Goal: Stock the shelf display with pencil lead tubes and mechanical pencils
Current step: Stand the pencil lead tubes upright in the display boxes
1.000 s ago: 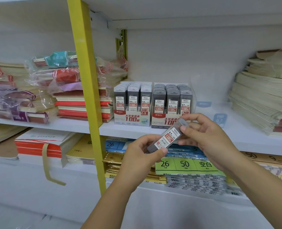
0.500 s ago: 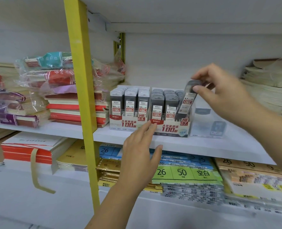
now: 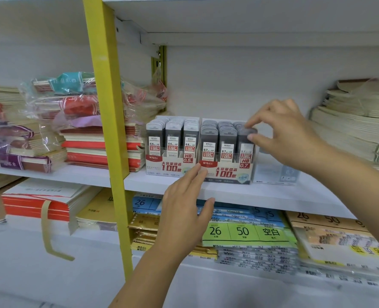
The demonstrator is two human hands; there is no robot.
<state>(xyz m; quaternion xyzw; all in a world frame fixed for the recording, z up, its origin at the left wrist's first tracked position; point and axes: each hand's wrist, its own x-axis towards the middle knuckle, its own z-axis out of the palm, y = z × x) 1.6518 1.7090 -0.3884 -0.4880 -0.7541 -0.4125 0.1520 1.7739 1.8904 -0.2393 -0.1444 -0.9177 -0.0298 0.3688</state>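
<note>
White metal shelf (image 3: 273,196) carries the stock near its front edge. Fingertips (image 3: 254,123) of the right hand (image 3: 290,134) pinch the cap of a dark grey plastic lead tube (image 3: 246,145), red-and-white labelled, standing in the front right slot of the 0.7 cardboard display box (image 3: 226,173). Straight fingers of the left hand (image 3: 184,210) touch that box's front. Two boxes abreast, three tube columns each.

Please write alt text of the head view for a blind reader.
A right hand pinches the top of a lead tube in the front right slot of the 0.7 display box on a shelf; the left hand touches the box front.
</note>
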